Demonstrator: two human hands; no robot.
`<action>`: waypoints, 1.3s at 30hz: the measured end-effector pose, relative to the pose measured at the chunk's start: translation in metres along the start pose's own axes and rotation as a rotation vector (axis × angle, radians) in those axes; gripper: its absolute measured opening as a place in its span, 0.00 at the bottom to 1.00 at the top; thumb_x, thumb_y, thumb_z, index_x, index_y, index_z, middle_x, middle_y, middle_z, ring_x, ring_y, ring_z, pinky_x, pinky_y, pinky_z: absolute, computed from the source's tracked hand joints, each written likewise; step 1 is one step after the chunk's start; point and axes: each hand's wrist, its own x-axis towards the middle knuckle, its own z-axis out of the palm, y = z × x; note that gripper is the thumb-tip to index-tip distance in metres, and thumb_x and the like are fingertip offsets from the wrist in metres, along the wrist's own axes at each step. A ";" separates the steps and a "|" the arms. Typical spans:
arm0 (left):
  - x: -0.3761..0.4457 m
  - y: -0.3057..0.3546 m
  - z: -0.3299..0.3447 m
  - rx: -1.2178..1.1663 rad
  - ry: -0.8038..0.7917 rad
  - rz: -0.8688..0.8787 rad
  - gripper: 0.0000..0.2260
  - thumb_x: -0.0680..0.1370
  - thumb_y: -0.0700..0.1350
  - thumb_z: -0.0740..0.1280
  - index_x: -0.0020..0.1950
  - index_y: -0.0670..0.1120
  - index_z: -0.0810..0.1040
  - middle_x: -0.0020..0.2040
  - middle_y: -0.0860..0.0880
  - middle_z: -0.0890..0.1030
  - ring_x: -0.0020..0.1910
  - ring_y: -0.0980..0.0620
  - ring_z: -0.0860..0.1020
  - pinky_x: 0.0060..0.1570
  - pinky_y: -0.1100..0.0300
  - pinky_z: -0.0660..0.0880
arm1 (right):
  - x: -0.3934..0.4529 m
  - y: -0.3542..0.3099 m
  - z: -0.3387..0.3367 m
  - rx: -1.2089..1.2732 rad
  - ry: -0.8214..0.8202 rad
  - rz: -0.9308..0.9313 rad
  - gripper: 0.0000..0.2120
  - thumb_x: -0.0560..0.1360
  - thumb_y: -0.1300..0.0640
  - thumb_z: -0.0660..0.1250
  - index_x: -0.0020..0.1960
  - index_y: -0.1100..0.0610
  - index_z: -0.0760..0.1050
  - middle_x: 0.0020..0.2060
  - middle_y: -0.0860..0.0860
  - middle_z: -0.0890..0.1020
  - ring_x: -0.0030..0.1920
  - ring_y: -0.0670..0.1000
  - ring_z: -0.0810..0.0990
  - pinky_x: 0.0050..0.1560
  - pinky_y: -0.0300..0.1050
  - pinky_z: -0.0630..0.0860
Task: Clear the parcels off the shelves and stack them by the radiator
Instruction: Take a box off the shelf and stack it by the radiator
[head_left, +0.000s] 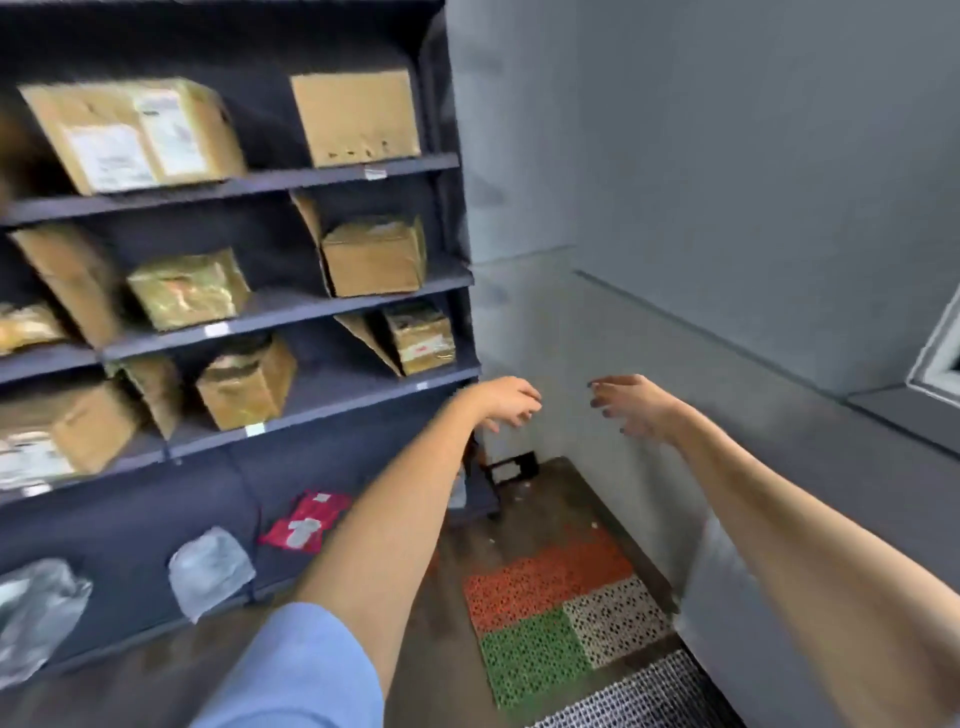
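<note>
1. Progress: the dark shelves (291, 179) hold many cardboard parcels. Top level: a labelled box (135, 135) and a plain box (356, 117). Further boxes sit on the next three levels, e.g. a box on the second level (374, 257) and a taped box on the third level (418, 338).
2. Lowest level: a red mailer (306, 522) and two grey poly bags (210, 569), lying flat or leaning.
3. No stack of parcels is visible in this view. Judgement: the task is at an early stage, or between trips; most of the clearing is left.
4. Radiator: cannot identify with certainty. A pale panel (727, 597) at lower right, beside the right forearm, may be it; blurred.
5. Left hand (506, 402): extended forward, fingers loosely spread and drooping, holding nothing. It hangs just past the right end of the shelves, near the fourth level's edge.
6. Right hand (631, 405): likewise empty, fingers spread, dark nail polish visible, in front of the grey wall.
7. Both hands face each other with a gap between, touching no parcel. The nearest parcel is the taped box, up and left of the left hand.
8. Floor: coloured mats (550, 613) below the hands.
</note>
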 end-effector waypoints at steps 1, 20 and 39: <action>-0.017 -0.017 -0.019 -0.011 0.057 -0.027 0.17 0.81 0.46 0.56 0.71 0.47 0.68 0.66 0.46 0.75 0.58 0.48 0.77 0.53 0.53 0.72 | -0.001 -0.022 0.015 -0.012 -0.032 -0.039 0.17 0.80 0.56 0.56 0.67 0.59 0.70 0.51 0.56 0.75 0.49 0.53 0.70 0.41 0.43 0.66; -0.412 -0.356 -0.262 -0.225 0.769 -0.478 0.18 0.82 0.48 0.56 0.71 0.46 0.67 0.67 0.45 0.74 0.64 0.49 0.74 0.59 0.52 0.72 | -0.094 -0.375 0.453 0.006 -0.779 -0.514 0.18 0.80 0.51 0.58 0.68 0.54 0.67 0.65 0.55 0.74 0.61 0.53 0.73 0.55 0.50 0.71; -0.416 -0.633 -0.473 -0.239 1.003 -0.379 0.16 0.80 0.47 0.59 0.68 0.49 0.71 0.66 0.50 0.72 0.60 0.52 0.71 0.54 0.59 0.70 | -0.008 -0.543 0.690 0.217 -0.478 -0.694 0.24 0.79 0.55 0.61 0.73 0.53 0.61 0.71 0.52 0.68 0.70 0.53 0.67 0.63 0.46 0.66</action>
